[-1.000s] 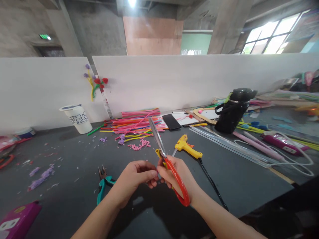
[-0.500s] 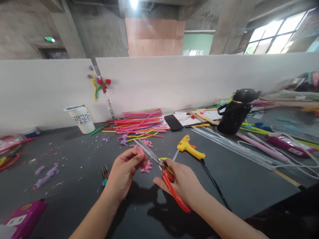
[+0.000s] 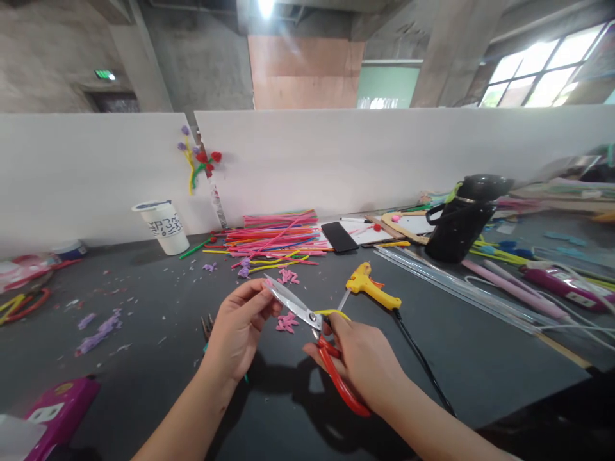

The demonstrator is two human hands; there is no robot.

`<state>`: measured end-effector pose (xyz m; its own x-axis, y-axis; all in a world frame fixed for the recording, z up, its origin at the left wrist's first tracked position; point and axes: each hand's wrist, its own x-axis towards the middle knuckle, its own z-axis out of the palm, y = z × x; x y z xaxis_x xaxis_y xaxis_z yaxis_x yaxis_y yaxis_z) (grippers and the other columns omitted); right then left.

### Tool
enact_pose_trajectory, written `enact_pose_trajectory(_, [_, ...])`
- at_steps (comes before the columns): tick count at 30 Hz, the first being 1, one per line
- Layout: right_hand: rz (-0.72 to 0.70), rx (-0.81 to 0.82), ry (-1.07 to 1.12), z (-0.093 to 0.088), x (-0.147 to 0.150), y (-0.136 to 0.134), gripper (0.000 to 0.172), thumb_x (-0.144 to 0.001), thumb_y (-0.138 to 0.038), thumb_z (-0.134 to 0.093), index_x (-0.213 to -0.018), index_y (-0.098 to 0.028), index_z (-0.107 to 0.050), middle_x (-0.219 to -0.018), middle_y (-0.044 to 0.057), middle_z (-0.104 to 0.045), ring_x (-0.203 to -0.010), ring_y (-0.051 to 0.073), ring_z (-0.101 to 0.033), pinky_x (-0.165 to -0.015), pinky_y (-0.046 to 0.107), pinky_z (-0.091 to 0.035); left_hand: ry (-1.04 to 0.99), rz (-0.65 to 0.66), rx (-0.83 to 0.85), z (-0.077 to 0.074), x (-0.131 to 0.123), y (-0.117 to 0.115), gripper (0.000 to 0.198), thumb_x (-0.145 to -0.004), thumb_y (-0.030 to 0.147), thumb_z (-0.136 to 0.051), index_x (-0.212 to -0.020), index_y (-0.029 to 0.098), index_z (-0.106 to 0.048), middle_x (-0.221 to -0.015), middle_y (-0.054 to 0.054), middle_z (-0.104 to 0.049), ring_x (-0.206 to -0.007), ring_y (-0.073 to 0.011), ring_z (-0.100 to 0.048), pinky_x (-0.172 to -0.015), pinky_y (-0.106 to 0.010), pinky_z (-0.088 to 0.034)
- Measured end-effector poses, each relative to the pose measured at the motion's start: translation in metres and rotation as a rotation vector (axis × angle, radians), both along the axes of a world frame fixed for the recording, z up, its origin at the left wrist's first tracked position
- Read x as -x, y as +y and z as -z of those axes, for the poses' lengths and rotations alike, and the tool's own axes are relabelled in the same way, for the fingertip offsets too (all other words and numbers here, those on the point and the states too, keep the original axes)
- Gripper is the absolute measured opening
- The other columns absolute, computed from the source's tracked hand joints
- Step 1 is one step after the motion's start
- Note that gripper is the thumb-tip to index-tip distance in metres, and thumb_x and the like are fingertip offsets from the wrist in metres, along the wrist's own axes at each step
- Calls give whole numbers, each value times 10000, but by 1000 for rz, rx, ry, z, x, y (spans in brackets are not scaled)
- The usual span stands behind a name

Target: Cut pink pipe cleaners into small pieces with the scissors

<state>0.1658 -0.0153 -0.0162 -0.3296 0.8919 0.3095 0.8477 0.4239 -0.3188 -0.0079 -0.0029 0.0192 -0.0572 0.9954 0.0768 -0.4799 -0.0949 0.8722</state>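
My right hand (image 3: pixel 362 362) grips red-handled scissors (image 3: pixel 321 342), blades pointing left toward my left hand. A thin yellow pipe cleaner (image 3: pixel 331 313) curls over the top of the right hand. My left hand (image 3: pixel 240 330) is pinched at the blade tips, holding something small that I cannot make out. Small pink cut pieces (image 3: pixel 287 323) lie on the dark table (image 3: pixel 144 358) just below the blades. More pink bits (image 3: pixel 288 276) lie farther back.
A yellow glue gun (image 3: pixel 369 288) with a black cord lies right of the hands. Teal pliers (image 3: pixel 207 326) sit behind my left wrist. A pile of coloured pipe cleaners (image 3: pixel 273 238), a black phone (image 3: pixel 339 236), a white cup (image 3: pixel 163 225) and a black kettle (image 3: pixel 459 218) stand farther back.
The scissors swung down from pointing up and away to pointing left at my left hand. Pink cut pieces came to lie on the table under the blades.
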Motion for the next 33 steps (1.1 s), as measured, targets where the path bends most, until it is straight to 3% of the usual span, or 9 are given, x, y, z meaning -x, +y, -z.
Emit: enact_pose_trajectory(33, [12,21,-15,-1,-2,-3,360,-741,-551,-420,-681,-200,-469,-548,-5,-564,-471,133,-511,-460,220,-259,23,90,-45,-1,6,1,32,-697,132,-591,-667,133,-602,-585,18,-556,-518,-47,-515,-513,-131,-410])
